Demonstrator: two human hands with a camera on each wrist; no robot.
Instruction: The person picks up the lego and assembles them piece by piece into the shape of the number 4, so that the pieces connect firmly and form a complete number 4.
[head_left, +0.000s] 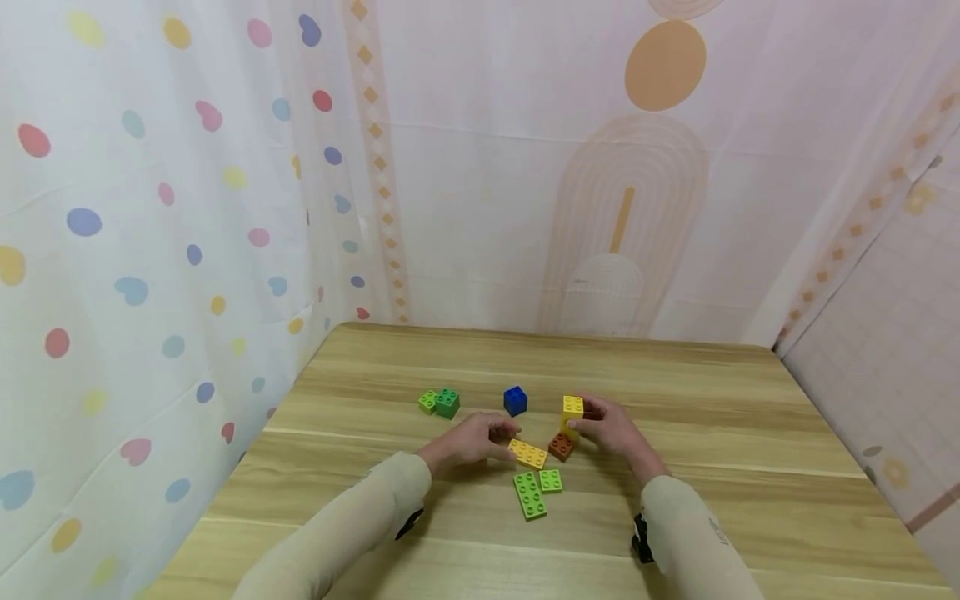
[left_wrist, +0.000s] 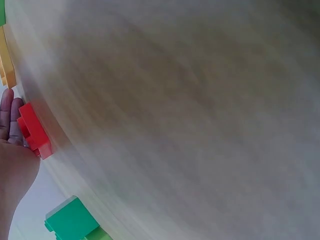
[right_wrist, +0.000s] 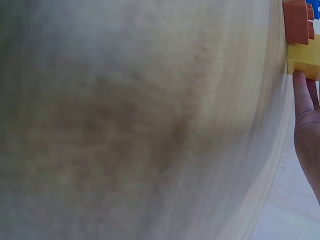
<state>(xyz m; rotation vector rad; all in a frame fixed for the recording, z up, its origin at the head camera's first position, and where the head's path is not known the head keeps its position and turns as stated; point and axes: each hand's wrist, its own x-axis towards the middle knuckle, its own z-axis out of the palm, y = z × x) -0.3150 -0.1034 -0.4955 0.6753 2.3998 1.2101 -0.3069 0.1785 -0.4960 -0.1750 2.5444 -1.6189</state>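
My right hand [head_left: 611, 427] pinches a tall yellow block [head_left: 572, 406] between thumb and fingers. Just in front of that block sits a small brown-orange brick [head_left: 561, 446]. My left hand [head_left: 476, 437] holds nothing, its fingers loosely bent and thumb low, beside the left end of a flat yellow-orange brick [head_left: 528, 454]. In the left wrist view a red brick [left_wrist: 36, 131] lies close by the left hand's fingers; the head view has it hidden behind the hand. The right wrist view shows a fingertip against the side of the yellow block [right_wrist: 304, 57].
A blue brick [head_left: 515, 401] stands behind the two hands. Farther left, a dark green brick [head_left: 447, 403] adjoins a small lime brick [head_left: 427, 401]. Nearer the body lie a long lime brick [head_left: 530, 497] and a square lime one [head_left: 551, 481]. Curtains border the wooden table [head_left: 675, 533].
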